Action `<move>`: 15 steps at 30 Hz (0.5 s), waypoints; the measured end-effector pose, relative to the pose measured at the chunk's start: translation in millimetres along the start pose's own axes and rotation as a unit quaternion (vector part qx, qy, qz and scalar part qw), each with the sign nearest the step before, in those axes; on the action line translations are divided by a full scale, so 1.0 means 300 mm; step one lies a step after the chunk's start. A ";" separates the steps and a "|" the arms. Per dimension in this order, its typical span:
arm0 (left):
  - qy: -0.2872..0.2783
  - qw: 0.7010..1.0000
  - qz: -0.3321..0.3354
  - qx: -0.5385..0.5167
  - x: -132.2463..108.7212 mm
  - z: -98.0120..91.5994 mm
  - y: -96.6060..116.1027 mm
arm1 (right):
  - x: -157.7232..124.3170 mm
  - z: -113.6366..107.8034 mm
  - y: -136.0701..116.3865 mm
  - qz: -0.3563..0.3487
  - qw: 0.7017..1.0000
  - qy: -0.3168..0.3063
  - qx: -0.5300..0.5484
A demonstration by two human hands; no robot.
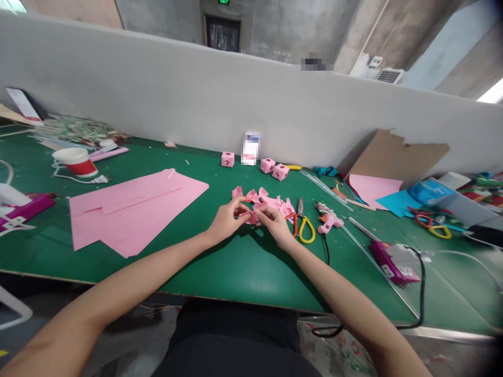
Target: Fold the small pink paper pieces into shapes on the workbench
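Between my two hands is a small pink paper piece [248, 217], partly covered by the fingers. My left hand [228, 220] pinches its left side, and my right hand [273, 222] grips the right side with thumb and fingertips. Just beyond the hands lies a heap of folded and cut pink paper pieces [281, 204]. Scissors [306, 229] with yellow and orange handles rest right of my right hand, and a pink glue gun [330, 221] lies beyond them. Farther back sit pink paper cubes [228, 159] with cut-out openings.
Large pink paper sheets [129, 214] lie on the green table [220, 280] at left, near a paper cup [76, 161]. A purple power strip [393, 264] with a black cable is at right, near red-and-yellow scissors [432, 224]. A grey partition [157, 99] borders the back.
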State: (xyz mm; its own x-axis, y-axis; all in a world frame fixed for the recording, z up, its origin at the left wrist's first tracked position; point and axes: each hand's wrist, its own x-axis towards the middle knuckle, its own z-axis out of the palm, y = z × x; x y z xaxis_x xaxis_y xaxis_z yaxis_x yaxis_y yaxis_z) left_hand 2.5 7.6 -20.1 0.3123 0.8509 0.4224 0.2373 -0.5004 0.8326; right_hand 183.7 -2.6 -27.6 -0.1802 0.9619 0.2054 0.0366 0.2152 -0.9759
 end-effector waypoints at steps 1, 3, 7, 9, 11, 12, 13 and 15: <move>-0.001 1.000 0.000 -0.002 0.000 0.000 -0.001 | 0.002 -0.002 0.000 0.011 1.000 -0.001 0.007; -0.001 1.000 0.001 -0.001 0.000 -0.001 -0.003 | 0.003 -0.002 0.001 0.030 0.999 -0.003 0.016; 0.007 1.000 0.000 0.019 -0.001 0.000 0.000 | 0.000 0.003 0.003 0.050 0.998 -0.016 0.039; 0.012 1.000 0.001 0.026 -0.002 0.002 0.006 | 0.000 0.004 0.006 0.054 0.997 -0.017 0.044; 0.015 1.000 0.001 0.025 -0.003 0.003 0.012 | 0.002 0.003 0.010 0.060 0.997 -0.015 0.043; 0.015 1.000 0.000 0.023 -0.003 0.003 0.015 | 0.003 0.002 0.013 0.063 0.997 -0.014 0.042; 0.017 1.000 -0.003 0.020 -0.003 0.004 0.018 | 0.005 0.001 0.014 0.066 0.997 -0.013 0.042; 0.024 1.000 -0.013 0.012 -0.002 0.003 0.020 | 0.008 -0.002 0.016 0.068 0.997 -0.010 0.045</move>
State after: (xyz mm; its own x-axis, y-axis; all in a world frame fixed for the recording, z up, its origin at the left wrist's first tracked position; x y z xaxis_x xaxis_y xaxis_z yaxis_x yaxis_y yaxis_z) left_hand 4.7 3.8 -15.8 0.2617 0.8699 0.4180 0.2664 -0.4814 0.8350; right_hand 184.2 1.0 -31.7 -0.1983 0.9776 0.0708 -0.0257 0.0670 -0.9974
